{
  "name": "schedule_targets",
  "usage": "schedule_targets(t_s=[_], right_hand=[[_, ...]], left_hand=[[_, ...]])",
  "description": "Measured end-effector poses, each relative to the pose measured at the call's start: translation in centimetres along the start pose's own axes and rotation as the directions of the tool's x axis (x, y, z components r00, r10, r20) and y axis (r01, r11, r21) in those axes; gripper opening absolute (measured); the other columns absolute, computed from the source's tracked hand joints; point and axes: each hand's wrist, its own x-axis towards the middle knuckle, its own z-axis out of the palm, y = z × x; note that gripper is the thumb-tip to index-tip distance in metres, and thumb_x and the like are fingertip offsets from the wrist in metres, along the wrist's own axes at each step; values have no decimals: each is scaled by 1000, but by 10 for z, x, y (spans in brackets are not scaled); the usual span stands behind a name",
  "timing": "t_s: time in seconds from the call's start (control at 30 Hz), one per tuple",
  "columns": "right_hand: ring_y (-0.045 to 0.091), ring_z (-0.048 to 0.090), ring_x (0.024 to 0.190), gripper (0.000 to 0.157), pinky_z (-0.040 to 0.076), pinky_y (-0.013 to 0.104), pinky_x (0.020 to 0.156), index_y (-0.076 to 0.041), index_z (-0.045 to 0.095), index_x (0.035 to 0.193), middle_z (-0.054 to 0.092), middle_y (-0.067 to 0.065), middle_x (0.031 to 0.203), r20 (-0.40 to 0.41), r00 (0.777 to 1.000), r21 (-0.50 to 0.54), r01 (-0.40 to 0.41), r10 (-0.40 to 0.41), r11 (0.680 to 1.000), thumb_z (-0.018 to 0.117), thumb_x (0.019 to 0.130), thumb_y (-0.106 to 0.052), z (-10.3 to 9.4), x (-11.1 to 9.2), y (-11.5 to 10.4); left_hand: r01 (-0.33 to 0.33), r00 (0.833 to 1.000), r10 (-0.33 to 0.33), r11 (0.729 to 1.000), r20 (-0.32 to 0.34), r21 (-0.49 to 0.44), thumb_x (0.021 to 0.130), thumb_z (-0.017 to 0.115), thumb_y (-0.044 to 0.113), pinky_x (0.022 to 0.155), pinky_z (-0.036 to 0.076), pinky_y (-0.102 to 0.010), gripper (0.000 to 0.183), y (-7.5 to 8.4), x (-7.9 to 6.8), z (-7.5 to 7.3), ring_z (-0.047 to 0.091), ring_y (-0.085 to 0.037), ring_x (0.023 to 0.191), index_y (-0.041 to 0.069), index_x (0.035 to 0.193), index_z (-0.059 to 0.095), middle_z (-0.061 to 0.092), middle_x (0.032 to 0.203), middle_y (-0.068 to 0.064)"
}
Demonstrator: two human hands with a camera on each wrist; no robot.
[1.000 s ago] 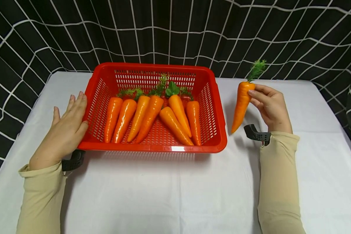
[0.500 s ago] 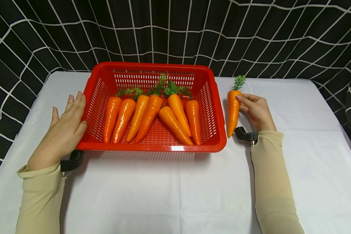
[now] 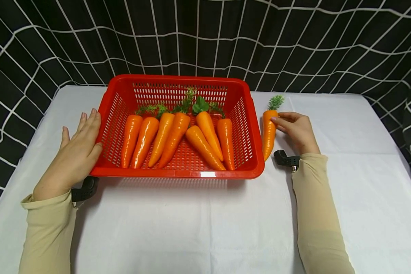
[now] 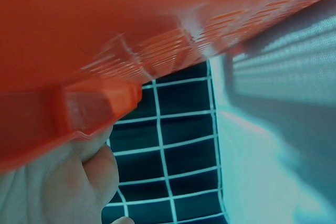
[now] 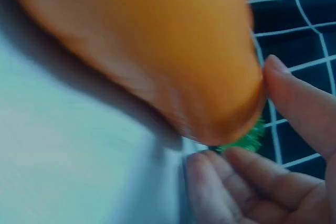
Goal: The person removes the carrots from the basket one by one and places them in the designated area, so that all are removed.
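Right hand (image 3: 298,131) pinching carrot (image 3: 269,131) near its thick end, just right of red basket (image 3: 178,174), toward far edge of tabletop (image 3: 191,228). Carrot extending leftward and nearward from grip, long axis running far to near. Left hand (image 3: 72,152) resting straight-fingered on basket's opposite side. Carrot looking glossy orange, sprouting feathery green leaves (image 3: 276,102).

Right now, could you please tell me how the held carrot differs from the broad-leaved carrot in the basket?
The held carrot is outside the basket, pinched by the right hand, while the broad-leaved carrot lies inside. The held carrot has a feathery green top; the broad-leaved carrot has wide leaves. In the head view, the held carrot's tip angles left, the broad-leaved carrot's right. Both are orange and tapered.
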Motion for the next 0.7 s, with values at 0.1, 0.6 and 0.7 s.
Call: schedule_targets(t_s=[0.1,0.6,0.7], right_hand=[[0,64,72,64,48,17,79,13,51,124,63,-11,84,38,999,-154,-33,39,988,68,85,-36,-7,-4,-6],[5,63,68,48,49,21,67,11,61,109,68,-6,72,241,961,-241,-75,134,968,70,85,-30,9,-9,-17],[5,61,66,47,48,20,65,12,60,109,66,-7,70,223,967,-235,-73,127,969,70,85,-27,11,-9,-16]], left_hand=[[2,1000,-2,1000,2,1,97,33,15,104,-18,-57,61,0,0,0,-7,-26,143,0,150,7,2,156,-12],[2,1000,-2,1000,-2,1,96,34,15,105,-18,-56,61,0,-1,1,-6,-25,143,0,150,8,4,156,-14],[2,1000,-2,1000,-2,-2,96,34,15,105,-18,-56,61,0,-1,0,-6,-25,143,0,150,8,4,156,-14]])
